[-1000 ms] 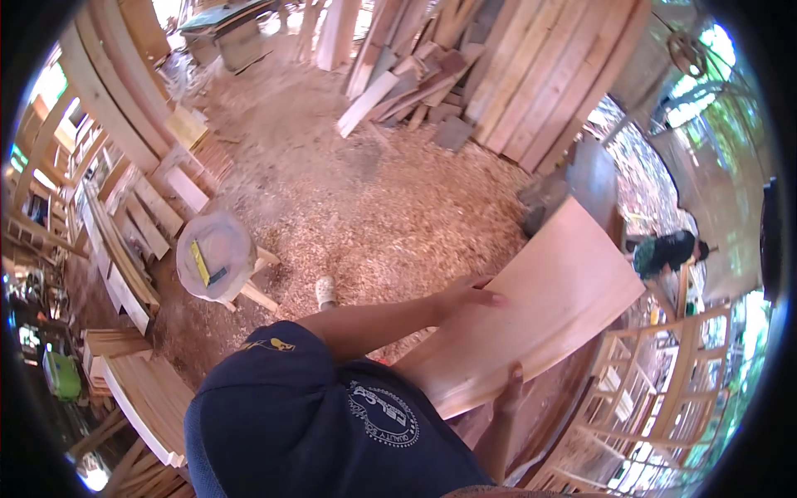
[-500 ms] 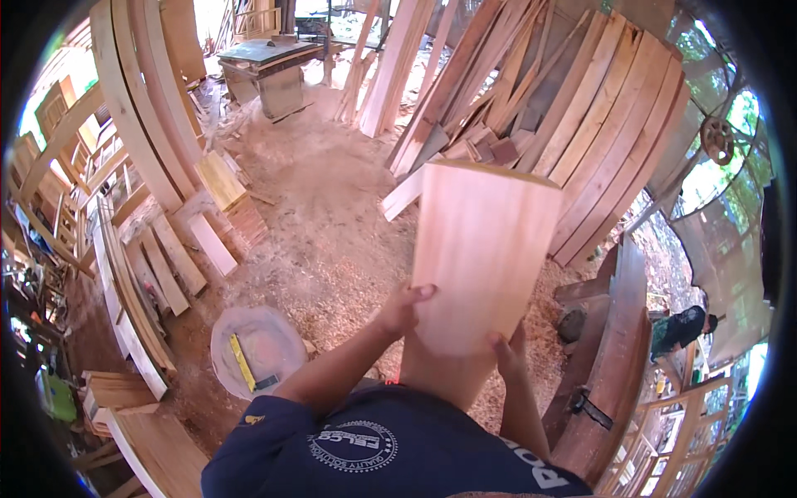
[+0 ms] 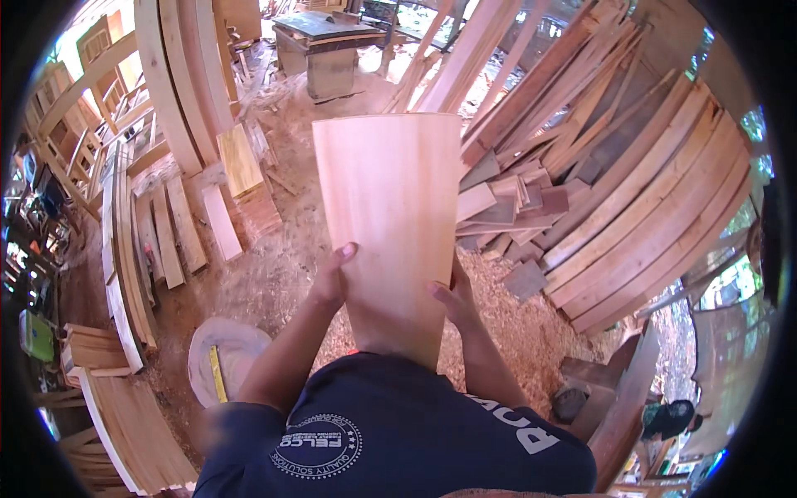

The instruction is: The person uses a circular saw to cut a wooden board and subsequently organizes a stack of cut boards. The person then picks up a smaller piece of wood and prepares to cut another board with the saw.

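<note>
A wide, pale wooden board [image 3: 393,191] stands out in front of my body, its lower end close to my shirt. My left hand [image 3: 336,270] grips the board's left edge, thumb lying on the upper face. On the opposite edge my right hand [image 3: 452,295] holds it the same way, thumb on top. The fingers of both hands are mostly hidden behind the board.
Long planks [image 3: 656,199] lean at the right above a heap of offcuts [image 3: 519,195]. A table with a dark top [image 3: 324,33] stands at the back. On the left are stacked boards [image 3: 137,423] and a pale round basin [image 3: 199,353] with a yellow-bladed square [image 3: 217,373]. Another person [image 3: 668,419] is at far right.
The board and both hands have swung to the left along with my body, and the view has shifted. Both hands keep their hold on the board's edges.
</note>
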The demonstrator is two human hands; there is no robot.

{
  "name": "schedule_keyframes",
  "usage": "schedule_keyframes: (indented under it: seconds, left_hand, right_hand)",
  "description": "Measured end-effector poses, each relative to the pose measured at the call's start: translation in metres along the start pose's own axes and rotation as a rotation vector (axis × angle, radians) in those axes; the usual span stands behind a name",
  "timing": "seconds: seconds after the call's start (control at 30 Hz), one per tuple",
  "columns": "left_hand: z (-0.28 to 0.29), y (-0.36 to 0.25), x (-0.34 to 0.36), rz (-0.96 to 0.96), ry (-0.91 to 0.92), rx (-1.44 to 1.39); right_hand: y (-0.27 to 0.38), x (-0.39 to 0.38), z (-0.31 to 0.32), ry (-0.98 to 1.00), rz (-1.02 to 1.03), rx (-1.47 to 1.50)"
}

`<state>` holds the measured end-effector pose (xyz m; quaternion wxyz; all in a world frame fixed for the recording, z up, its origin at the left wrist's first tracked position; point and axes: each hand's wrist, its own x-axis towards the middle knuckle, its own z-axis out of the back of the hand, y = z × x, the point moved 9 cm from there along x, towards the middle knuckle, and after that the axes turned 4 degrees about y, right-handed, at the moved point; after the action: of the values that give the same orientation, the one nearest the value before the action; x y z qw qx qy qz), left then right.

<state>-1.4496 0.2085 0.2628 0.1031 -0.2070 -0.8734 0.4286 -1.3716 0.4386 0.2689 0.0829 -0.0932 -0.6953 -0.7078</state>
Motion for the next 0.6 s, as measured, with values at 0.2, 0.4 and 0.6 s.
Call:
schedule_keyframes:
  seconds: [0.2,0.4,0.6]
  left_hand:
    - [0.052,-0.026,0.116,-0.114,-0.156,-0.024]
    - [0.143,-0.038,0.192,-0.096,-0.281,-0.058]
    - [0.308,-0.046,0.237,-0.061,-0.429,-0.199]
  right_hand:
    - [-0.053,0.155,0.012,0.186,-0.120,0.073]
    - [-0.139,0.276,-0.028,0.330,-0.221,0.065]
    - [-0.234,0.390,-0.136,0.470,-0.358,0.115]
